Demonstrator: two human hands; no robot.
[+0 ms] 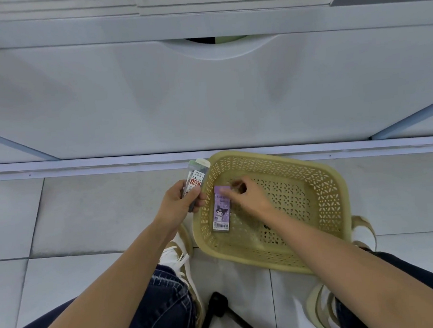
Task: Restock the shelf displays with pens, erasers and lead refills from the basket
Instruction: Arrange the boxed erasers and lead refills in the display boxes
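Both forearms reach forward and down. The left hand point(180, 203) curls its fingers point(199, 194) round upright refills point(195, 179) just outside the basket point(334, 202). The right hand point(246, 198) pinches a purple pack point(221, 210) by its top, inside the basket's left wall. Bare floor point(87, 215) lies to the left; the basket's far rim lies by the shelf rail point(110, 165).

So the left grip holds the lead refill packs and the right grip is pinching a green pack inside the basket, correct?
Not quite. The head view shows the right grip pinching a purple pack, not a green one. The rest stands: the left grip holds the lead refill packs, and the pinched pack is inside the basket.
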